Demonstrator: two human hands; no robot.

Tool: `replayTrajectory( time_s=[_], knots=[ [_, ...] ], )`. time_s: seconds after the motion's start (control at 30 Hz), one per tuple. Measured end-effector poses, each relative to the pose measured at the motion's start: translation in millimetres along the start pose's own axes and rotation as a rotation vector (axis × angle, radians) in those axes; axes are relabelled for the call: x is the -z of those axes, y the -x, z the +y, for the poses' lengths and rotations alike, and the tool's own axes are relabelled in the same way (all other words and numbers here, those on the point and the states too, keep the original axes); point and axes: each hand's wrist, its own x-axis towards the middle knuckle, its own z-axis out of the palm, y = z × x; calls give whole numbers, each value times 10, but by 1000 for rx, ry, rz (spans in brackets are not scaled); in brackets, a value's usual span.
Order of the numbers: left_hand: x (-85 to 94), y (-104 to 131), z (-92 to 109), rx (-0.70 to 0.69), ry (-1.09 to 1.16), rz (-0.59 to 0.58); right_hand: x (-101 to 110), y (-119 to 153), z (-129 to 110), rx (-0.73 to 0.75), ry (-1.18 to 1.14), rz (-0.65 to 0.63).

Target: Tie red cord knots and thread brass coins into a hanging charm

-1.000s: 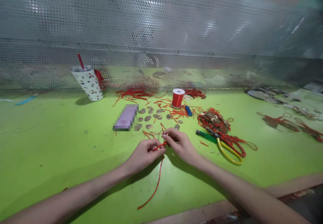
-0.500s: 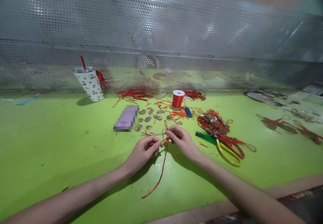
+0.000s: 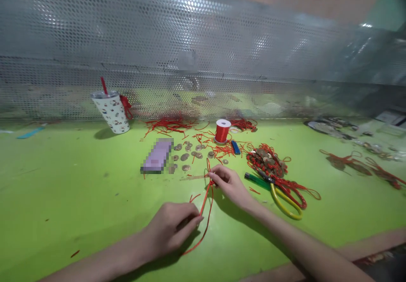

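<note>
A red cord (image 3: pixel 205 198) runs taut between my two hands, with a knot near the right fingertips and a small loop standing above them. My left hand (image 3: pixel 177 225) pinches the cord low down, towards me. Higher up, my right hand (image 3: pixel 229 183) is closed on the knotted part; whether a coin is under its fingers I cannot tell. A loose tail of the cord curves down to the green table between the hands. Several brass-coloured coins (image 3: pixel 185 157) lie just beyond my hands.
Right of my hands lie scissors (image 3: pixel 287 203) with yellow and red handles, a green lighter (image 3: pixel 258 180), a blue lighter (image 3: pixel 235 147) and a pile of corded coins (image 3: pixel 268 159). Behind stand a red cord spool (image 3: pixel 223 132) and a tumbler (image 3: pixel 113 112). A perforated metal screen (image 3: pixel 127 40) closes the back.
My left hand has moved down towards me, drawing a length of the red cord taut. My right hand keeps its hold at the knot. The view has tilted slightly upward.
</note>
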Motion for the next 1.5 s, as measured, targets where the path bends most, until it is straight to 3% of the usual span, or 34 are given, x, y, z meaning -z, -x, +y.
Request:
replayTrajectory(
  time_s=[0.2,0.47,0.57,0.67,0.9,1.03,1.17,1.33,1.5],
  knots=[
    [289,130,-138,-30,-182,12,20,11,-28,2,35,-36],
    [474,141,-452,-355,-778,146,123,-21,7,-41,72,-156],
    [502,18,-442,-453,-873,212,137,-61,-16,-116,16,-189],
    [517,-174,-405,-636,-908,276,127,-139,-40,-175,-57,-259],
    [424,-654,-509,-974,-832,357,77,-431,25,-74,-110,-365],
    [364,-753,-546,-970,-787,354,73,-530,99,-159,-208,-486],
    [315,-739,-553,-936,-757,344,164,-626,114,-201,-165,-517],
    [252,-702,-562,-811,-757,331,309,-817,46,-84,0,-593],
    [181,-675,-573,-738,-705,328,279,-924,47,27,83,-558]
  ],
)
